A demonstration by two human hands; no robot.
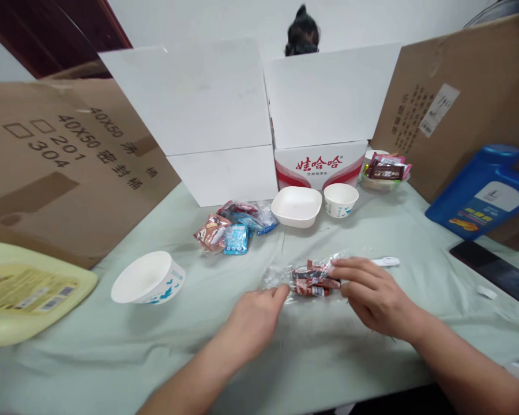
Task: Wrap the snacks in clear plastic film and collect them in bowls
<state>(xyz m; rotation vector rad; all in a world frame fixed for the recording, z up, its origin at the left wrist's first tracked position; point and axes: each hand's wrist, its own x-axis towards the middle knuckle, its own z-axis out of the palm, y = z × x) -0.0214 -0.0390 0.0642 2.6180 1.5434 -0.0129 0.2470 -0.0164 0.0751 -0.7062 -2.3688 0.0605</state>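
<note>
Beneath both hands spreads the green cloth. Well beyond them to the left leans a brown carton, and to the right another, the right carton. Straight ahead, past everything on the cloth, stands a white box with red print, flaps raised; a person's hair shows above it. Far left of the grip is a yellow bottle; far right, a blue bottle.

The left hand pinches the near-left edge of a clear bag. The right hand has its fingertips on the bag's right end; whether it grasps or only presses, I cannot tell. The bag lies on the cloth between the two hands.

Right of the grip is a phone; left of it, a paper bowl. Ahead and leftward sits a heap of packets, with a white dish and then a cup to its right. Red-brown wrapped pieces fill the bag's middle. Just past the right fingers lies a white handle.
</note>
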